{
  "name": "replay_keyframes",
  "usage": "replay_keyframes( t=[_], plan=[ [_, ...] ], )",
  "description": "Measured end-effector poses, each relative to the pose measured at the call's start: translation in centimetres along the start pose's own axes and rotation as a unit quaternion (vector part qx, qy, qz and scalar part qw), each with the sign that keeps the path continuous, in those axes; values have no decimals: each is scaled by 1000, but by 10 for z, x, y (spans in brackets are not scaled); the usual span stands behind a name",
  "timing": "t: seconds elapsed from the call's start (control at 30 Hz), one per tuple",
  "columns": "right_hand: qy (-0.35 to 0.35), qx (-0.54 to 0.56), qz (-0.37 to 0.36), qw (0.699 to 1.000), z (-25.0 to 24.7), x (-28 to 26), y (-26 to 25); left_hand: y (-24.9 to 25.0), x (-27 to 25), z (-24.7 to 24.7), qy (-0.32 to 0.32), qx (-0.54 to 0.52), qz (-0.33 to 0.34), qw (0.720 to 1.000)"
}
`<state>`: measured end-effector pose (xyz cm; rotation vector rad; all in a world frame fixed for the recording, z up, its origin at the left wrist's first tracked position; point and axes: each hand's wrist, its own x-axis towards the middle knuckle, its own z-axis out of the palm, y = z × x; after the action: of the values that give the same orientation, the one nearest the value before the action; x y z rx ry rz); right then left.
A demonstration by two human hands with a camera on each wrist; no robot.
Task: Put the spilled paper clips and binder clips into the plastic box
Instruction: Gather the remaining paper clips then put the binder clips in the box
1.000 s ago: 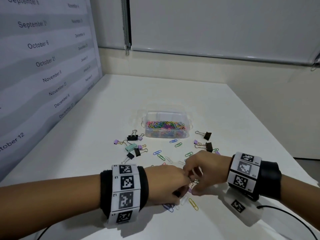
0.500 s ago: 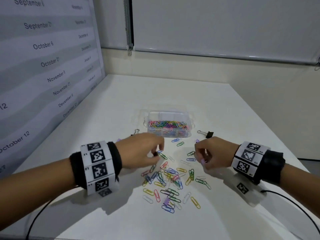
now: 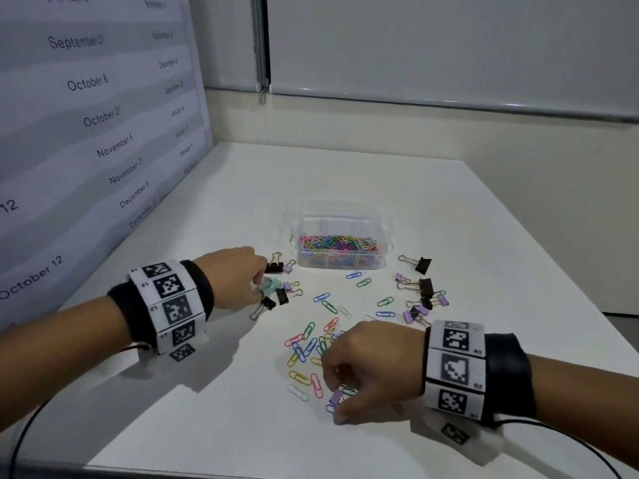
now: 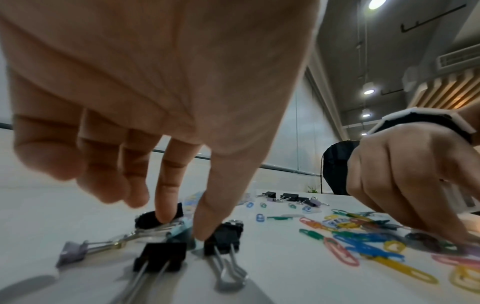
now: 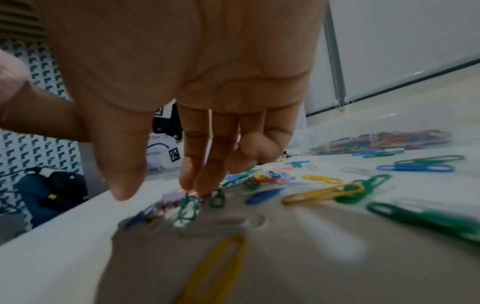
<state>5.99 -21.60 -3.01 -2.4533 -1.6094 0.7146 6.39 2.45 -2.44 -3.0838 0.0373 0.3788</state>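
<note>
The clear plastic box [image 3: 300, 225] stands mid-table with several coloured paper clips inside. Loose paper clips [image 3: 310, 344] lie scattered in front of it. My left hand [image 3: 259, 285] is at the left cluster of binder clips, where thumb and index finger [image 4: 166, 214] pinch a mint binder clip [image 3: 274, 284] [image 4: 182, 230] among black ones [image 4: 225, 234]. My right hand [image 3: 334, 395] [image 5: 158, 191] is over the near end of the pile. Its fingertips [image 5: 193, 185] touch green paper clips [image 5: 188, 207]. A purple binder clip [image 3: 336, 397] lies between them and the thumb, which stays apart.
More black and purple binder clips [image 3: 424, 288] lie right of the pile, one black clip [image 3: 422, 265] nearer the box. A panel printed with dates [image 3: 103, 115] walls the table's left side. The table's near edge [image 3: 207, 473] runs just below my forearms.
The hands have drawn apart from the pile's middle. The left went left to the binder clip cluster. The right came back toward me onto the near end of the paper clips.
</note>
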Motion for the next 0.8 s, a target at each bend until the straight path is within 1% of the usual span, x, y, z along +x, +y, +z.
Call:
replay_keyframes(
  t=[0.1, 0.17, 0.23, 0.3, 0.43, 0.57, 0.8],
  plan=[
    [1, -22, -9, 1000, 3, 7, -4, 8, -6, -3, 6, -5, 10, 1000],
    [16, -16, -5, 1000, 4, 8, -4, 15, -11, -6, -1, -24, 47, 999],
    [22, -8, 1, 1000, 6, 7, -2, 23, -18, -8, -25, -44, 93, 994],
    [18, -2, 7, 1000, 6, 5, 1, 31, -26, -5, -59, -55, 119, 990],
    [44, 14, 34, 998, -1, 2, 7, 42, -35, 2, -97, -63, 138, 984],
    [52, 7, 52, 997, -4, 4, 11, 48, -35, 7, -90, -65, 149, 983],
    [75, 26, 47, 996, -2, 10, 11, 56, -32, 18, -100, -92, 141, 981]
  ],
)
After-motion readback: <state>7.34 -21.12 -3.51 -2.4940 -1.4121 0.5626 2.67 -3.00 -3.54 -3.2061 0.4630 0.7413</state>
